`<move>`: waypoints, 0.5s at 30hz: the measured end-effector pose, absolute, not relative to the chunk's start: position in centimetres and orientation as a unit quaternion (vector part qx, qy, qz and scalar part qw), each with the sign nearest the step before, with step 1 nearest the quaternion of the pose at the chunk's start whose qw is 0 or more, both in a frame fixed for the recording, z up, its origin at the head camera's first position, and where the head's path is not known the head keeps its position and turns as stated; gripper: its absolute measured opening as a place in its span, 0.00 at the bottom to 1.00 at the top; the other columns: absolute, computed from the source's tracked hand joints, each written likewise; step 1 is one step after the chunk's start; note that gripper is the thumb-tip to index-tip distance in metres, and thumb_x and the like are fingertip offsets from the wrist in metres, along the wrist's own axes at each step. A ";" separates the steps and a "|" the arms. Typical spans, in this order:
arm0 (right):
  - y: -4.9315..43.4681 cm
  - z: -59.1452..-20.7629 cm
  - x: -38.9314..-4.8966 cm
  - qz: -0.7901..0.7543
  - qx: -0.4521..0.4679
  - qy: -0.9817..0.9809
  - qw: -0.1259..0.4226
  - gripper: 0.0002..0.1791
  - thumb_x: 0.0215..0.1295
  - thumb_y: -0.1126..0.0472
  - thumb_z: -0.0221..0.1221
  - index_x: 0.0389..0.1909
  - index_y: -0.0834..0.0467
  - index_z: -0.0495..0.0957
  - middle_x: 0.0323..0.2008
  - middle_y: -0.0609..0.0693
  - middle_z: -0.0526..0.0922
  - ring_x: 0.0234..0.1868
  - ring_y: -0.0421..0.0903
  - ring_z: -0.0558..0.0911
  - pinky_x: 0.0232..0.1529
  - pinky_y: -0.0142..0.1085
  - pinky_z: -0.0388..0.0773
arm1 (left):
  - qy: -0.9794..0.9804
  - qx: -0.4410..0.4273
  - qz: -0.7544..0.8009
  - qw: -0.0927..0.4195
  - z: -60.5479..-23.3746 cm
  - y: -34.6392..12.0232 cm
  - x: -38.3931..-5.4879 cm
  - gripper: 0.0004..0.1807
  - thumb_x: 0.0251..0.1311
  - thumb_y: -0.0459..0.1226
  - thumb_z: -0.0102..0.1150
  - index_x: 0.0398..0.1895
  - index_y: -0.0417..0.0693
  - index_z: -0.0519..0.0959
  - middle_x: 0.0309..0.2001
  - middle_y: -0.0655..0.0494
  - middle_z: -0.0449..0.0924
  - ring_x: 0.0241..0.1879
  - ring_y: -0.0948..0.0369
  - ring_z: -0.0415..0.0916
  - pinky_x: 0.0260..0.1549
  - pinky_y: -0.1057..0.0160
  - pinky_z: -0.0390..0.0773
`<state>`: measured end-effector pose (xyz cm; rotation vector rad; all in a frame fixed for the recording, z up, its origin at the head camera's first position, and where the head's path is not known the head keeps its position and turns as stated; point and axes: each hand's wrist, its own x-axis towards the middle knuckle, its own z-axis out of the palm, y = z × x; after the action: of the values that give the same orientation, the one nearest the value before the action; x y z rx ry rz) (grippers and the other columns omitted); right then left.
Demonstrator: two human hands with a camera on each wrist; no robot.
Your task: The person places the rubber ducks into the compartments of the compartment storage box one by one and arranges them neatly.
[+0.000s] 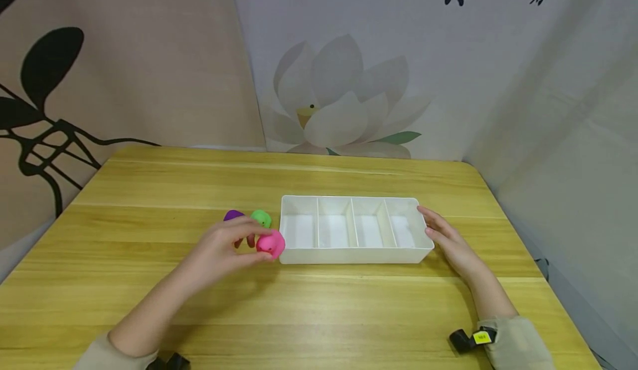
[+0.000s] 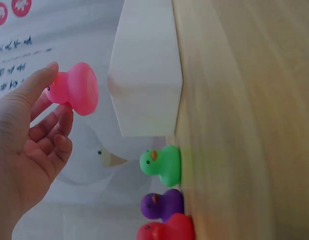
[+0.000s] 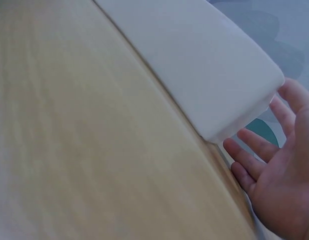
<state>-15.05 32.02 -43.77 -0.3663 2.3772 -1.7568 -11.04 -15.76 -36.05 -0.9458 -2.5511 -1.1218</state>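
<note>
Between thumb and fingertips my left hand (image 1: 221, 248) pinches a pink rubber duck (image 1: 271, 244), lifted above the table beside the left end of a white divided box (image 1: 349, 256). Beyond that hand, a green duck (image 1: 261, 218) and a purple duck (image 1: 232, 215) stand on the table, partly hidden in the head view. The left wrist view also shows a red duck (image 2: 169, 229) beside the purple one, cut off by the frame edge. My right hand (image 1: 453, 245) rests its extended fingers against the box's right end. No item shows in the box's compartments.
The wooden table (image 1: 319, 314) has its back edge along a pale curtain (image 1: 369, 4) printed with a flower. A small black device (image 1: 466, 339) is strapped at the right wrist, and another dark one (image 1: 169, 361) sits by the left sleeve.
</note>
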 end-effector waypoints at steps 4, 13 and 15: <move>32.0 -43.6 -15.0 -0.580 -0.118 0.802 0.084 0.28 0.76 0.56 0.45 0.74 0.55 0.53 0.70 0.62 0.53 0.67 0.51 0.56 0.58 0.27 0.57 | -0.843 -0.355 -0.393 0.087 -35.4 -15.0 -11.6 0.19 0.42 0.38 0.77 0.41 0.52 0.84 0.35 0.70 0.77 0.31 0.64 0.71 0.23 0.66 0.71; 31.9 -43.2 -15.0 -0.578 -0.114 0.803 0.088 0.28 0.76 0.56 0.44 0.74 0.56 0.52 0.71 0.62 0.52 0.69 0.57 0.53 0.62 0.38 0.54 | -0.835 -0.369 -0.403 0.061 -33.5 -12.6 -12.5 0.17 0.44 0.38 0.77 0.40 0.51 0.83 0.35 0.69 0.78 0.31 0.65 0.72 0.22 0.68 0.71; 31.9 -43.2 -15.0 -0.581 -0.117 0.801 0.087 0.28 0.76 0.57 0.44 0.74 0.56 0.53 0.70 0.63 0.53 0.68 0.54 0.55 0.60 0.32 0.57 | -0.835 -0.368 -0.407 0.051 -33.1 -12.0 -12.7 0.17 0.44 0.39 0.77 0.40 0.52 0.83 0.36 0.69 0.79 0.31 0.65 0.71 0.23 0.67 0.71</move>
<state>-15.00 31.89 -43.23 -0.3475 2.3851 -1.7308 -12.70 -11.97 -33.09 -1.1191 -2.5409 -1.2381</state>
